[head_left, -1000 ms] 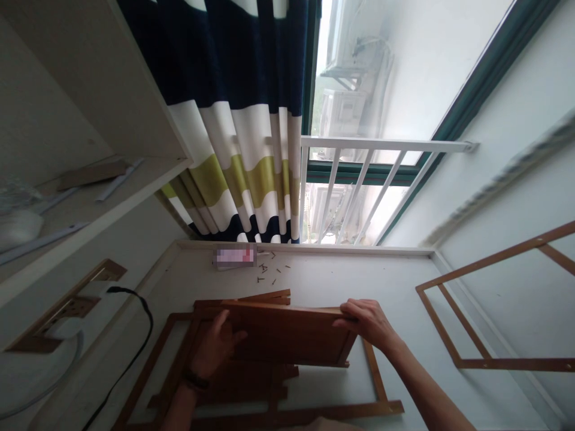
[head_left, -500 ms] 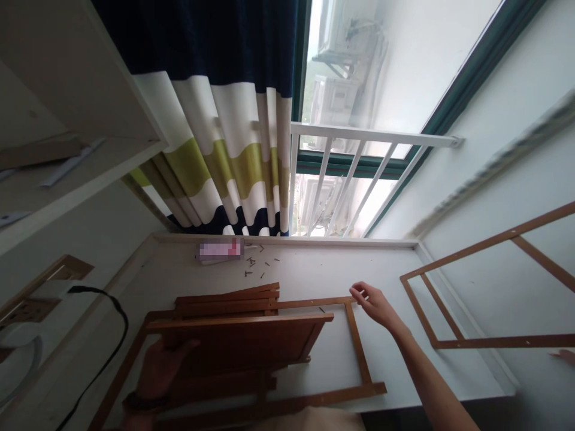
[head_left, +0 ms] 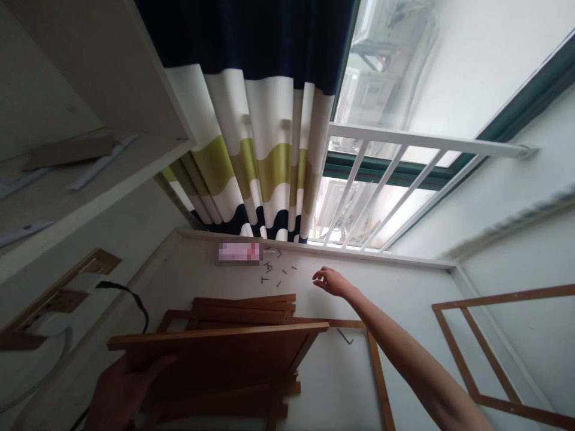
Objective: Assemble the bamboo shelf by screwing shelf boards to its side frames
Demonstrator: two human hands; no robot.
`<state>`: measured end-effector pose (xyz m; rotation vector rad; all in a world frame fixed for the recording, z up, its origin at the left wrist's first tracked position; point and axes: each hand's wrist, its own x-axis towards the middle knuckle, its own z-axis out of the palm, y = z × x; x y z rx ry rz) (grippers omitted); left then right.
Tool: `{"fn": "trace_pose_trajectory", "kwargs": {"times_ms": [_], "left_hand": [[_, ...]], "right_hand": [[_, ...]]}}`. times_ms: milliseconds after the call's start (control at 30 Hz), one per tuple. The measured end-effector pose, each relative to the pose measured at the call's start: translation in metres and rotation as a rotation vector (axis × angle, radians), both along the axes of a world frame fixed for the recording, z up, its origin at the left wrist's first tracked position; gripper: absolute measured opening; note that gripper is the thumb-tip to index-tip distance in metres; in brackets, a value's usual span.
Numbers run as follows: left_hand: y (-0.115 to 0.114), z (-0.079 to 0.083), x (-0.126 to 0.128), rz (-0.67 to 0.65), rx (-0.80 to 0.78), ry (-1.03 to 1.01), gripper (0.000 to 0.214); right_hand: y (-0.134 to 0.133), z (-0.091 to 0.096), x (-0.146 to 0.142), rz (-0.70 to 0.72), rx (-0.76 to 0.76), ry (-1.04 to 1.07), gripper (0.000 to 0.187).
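My left hand [head_left: 123, 389] grips the lower left corner of a brown wooden panel [head_left: 224, 353], which stands tilted on the white table [head_left: 404, 287]. My right hand [head_left: 330, 280] reaches out over the table towards several small screws [head_left: 276, 275] scattered near the far edge; its fingers are loosely spread and hold nothing. A stack of wooden slats [head_left: 245, 305] lies behind the panel. A thin wooden frame [head_left: 375, 371] lies flat under my right forearm, with a small hex key [head_left: 345, 336] inside it.
A second wooden frame [head_left: 476, 353] leans against the right wall. A blurred pink packet [head_left: 238, 251] lies by the screws. A striped curtain [head_left: 251, 149] and a white window rail [head_left: 426, 140] stand behind the table. A black cable [head_left: 135, 299] and a wall socket [head_left: 63, 299] are at the left.
My right hand let go of the panel's top right corner and moved forward towards the screws. My left hand slid down to the panel's lower left corner. The view shifted left.
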<state>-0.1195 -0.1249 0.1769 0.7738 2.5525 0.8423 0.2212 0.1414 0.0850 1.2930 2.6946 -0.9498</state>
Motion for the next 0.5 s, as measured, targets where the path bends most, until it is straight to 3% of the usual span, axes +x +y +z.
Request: {"fn": "trace_pose_trajectory", "kwargs": {"times_ms": [233,367,500], "left_hand": [[-0.004,-0.015,0.0,0.085,0.008,-0.138,0.057],[-0.006,-0.023,0.001,0.122,0.034,-0.214,0.05],[-0.004,-0.032,-0.001,0.123,0.048,-0.268,0.044]], "right_hand": [[0.031,-0.034,-0.069,0.098,0.163,-0.06,0.037],[0.028,-0.057,-0.077,0.12,0.207,-0.02,0.027],[0.02,-0.07,-0.068,0.023,0.192,-0.033,0.028]]}}
